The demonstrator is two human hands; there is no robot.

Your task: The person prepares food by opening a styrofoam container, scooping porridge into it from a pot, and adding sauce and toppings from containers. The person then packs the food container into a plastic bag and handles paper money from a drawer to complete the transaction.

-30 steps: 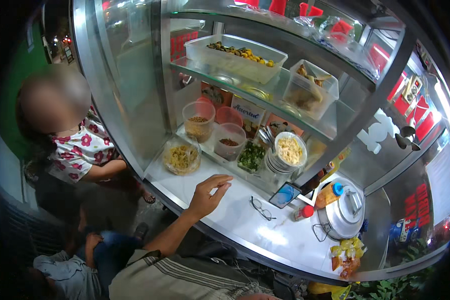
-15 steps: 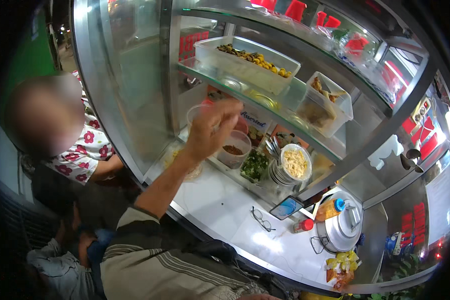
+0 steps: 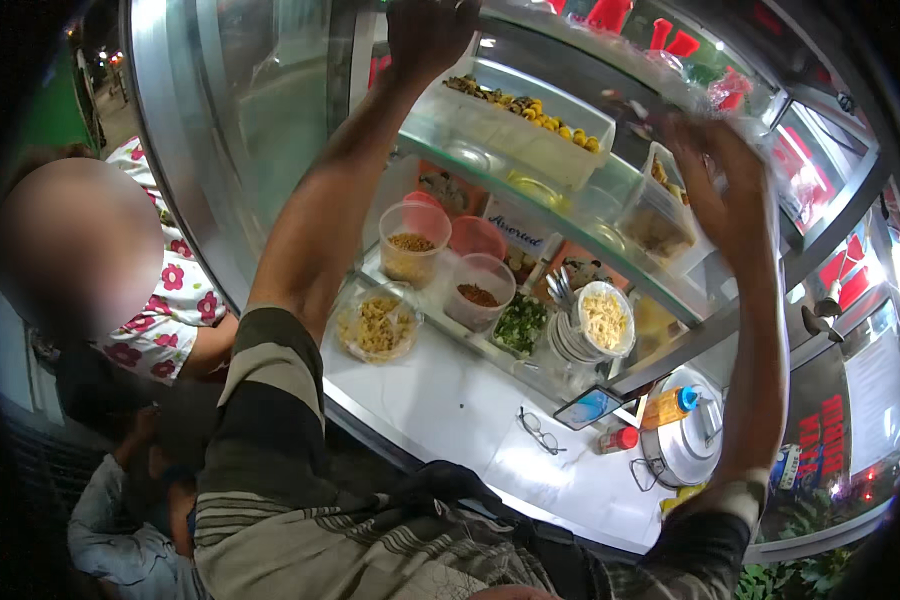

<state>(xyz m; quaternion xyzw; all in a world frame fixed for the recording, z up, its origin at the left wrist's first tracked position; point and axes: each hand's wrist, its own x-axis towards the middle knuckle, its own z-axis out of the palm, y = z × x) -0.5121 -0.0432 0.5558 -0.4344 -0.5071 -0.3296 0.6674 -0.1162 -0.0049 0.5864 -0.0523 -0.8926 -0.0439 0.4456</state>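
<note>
Clear, crinkled plastic bags (image 3: 705,88) are lying high in the glass case (image 3: 280,110), close beside the right hand (image 3: 725,185). Motion is blurring that hand; its thumb and fingers are standing partly apart, but I cannot tell whether the tips are touching or grasping anything. Left of them a pale scrap (image 3: 625,103) is showing only as a smear. The upper edge is cutting off the left hand (image 3: 432,35), which is looking dark and bent, so I cannot tell whether its fingers are gripping or loose.

On the glass shelf (image 3: 590,245), the left forearm is overlapping the left end of a long plastic box (image 3: 530,145) of yellow and dark pieces, while the right hand is partly covering a smaller plastic box (image 3: 660,225) whose contents are staying hard to name. Below, the right forearm is hiding part of a metal pot (image 3: 685,440) on the white table (image 3: 410,395), and the right sleeve is covering most of a yellow bundle (image 3: 676,497). Glasses (image 3: 541,430) are lying in plain sight.
</note>
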